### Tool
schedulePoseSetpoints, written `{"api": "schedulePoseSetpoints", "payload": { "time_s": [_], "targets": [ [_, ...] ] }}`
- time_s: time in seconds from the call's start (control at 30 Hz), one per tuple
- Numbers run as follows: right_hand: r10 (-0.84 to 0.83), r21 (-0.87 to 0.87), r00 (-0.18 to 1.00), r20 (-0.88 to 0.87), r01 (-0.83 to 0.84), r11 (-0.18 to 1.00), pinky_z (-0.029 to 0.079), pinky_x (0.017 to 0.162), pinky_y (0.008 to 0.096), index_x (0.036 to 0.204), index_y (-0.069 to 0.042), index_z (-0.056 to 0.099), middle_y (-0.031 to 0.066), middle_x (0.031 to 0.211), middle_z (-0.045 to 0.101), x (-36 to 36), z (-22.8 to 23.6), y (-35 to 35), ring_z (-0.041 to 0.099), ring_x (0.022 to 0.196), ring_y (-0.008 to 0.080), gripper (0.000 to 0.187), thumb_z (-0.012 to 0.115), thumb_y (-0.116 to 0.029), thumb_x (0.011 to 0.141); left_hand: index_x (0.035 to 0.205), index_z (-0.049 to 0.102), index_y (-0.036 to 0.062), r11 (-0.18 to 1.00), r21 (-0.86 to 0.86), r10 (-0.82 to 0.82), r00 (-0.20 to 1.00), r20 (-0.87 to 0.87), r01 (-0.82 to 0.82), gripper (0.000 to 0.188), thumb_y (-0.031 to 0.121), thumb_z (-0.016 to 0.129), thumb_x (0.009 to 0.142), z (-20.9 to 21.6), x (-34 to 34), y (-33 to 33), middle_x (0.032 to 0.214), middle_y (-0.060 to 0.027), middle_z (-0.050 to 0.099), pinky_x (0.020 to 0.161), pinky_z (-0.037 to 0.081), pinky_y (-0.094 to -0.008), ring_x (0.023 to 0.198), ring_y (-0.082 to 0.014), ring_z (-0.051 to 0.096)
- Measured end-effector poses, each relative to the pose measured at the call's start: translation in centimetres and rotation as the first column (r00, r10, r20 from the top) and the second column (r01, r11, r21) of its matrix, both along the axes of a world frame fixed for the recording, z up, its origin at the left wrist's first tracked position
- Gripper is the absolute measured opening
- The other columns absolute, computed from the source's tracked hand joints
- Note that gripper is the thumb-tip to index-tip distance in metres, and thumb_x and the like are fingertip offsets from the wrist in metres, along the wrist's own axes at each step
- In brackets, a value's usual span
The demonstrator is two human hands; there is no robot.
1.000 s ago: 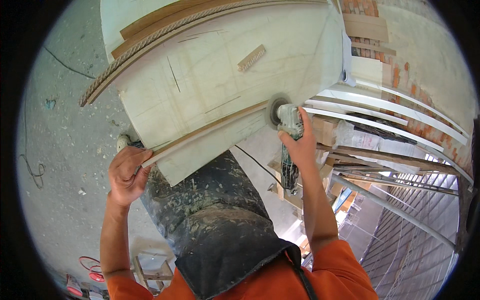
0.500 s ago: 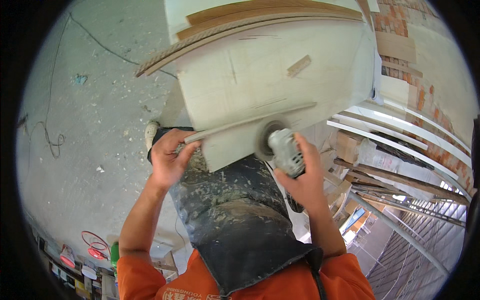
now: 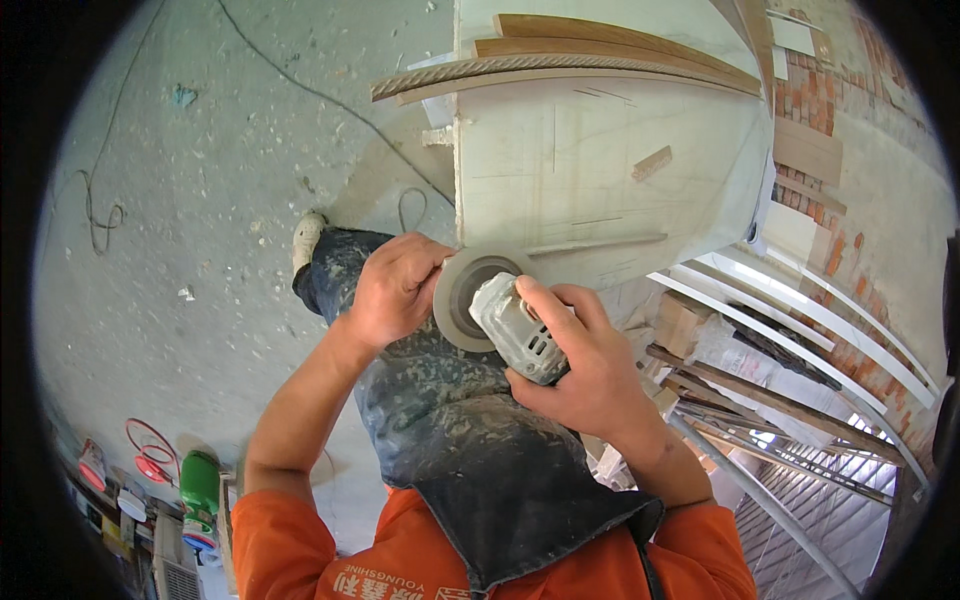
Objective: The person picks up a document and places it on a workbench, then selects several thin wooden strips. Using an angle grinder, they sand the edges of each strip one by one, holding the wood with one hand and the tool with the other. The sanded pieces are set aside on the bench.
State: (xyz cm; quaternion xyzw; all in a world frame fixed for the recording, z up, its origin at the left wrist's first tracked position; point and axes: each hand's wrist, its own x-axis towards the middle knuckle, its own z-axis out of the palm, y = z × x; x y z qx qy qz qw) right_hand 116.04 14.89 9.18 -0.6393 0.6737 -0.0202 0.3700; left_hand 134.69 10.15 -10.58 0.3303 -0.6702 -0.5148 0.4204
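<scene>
1. Head view: right hand [image 3: 590,370] gripped the grinder [image 3: 515,330] body; left hand [image 3: 395,290] pinched its disc [image 3: 462,298], just below the table [image 3: 600,180] edge.
2. Step, I'd judge: seating the disc; next needs both hands steady.

The right hand [image 3: 585,375] grips a grey angle grinder [image 3: 518,328], while the left hand [image 3: 392,288] pinches the rim of its round sanding disc [image 3: 462,297]. Just above lies a pale wooden panel [image 3: 600,170] with curved mouldings [image 3: 540,68].
</scene>
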Motion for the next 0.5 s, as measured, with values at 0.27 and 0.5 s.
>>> {"api": "schedulePoseSetpoints", "payload": {
  "time_s": [0.27, 0.5],
  "targets": [
    [-0.15, 0.031, 0.984, -0.101, 0.153, 0.988, 0.054, 0.093, 0.041, 0.15, -0.01, 0.051, 0.0169, 0.125, 0.06, -2.2, -0.1, 1.0, 0.065, 0.11, 0.0334, 0.085, 0.085, -0.013, 0.073, 0.1, 0.072, 0.0014, 0.998, 0.043, -0.053, 0.999, 0.005, 0.053, 0.018, 0.004, 0.079, 0.084, 0.5, 0.4, -0.3, 0.086, -0.0138, 0.07, 0.068, 0.053, -0.0407, 0.074, -0.034, 0.065],
    [-0.333, -0.13, 0.914, -0.232, 0.31, 0.942, 0.054, 0.093, 0.0444, 0.152, -0.016, 0.048, 0.0184, 0.129, 0.059, -9.5, -1.1, 4.0, 0.064, 0.114, 0.0381, 0.085, 0.083, -0.019, 0.075, 0.096, 0.074, 0.0015, 0.992, 0.105, -0.071, 0.996, 0.052, 0.065, 0.011, 0.004, 0.079, 0.086, 2.1, 0.5, -0.8, 0.082, -0.0124, 0.07, 0.067, 0.053, -0.0368, 0.074, -0.0302, 0.066]
  ]
}}
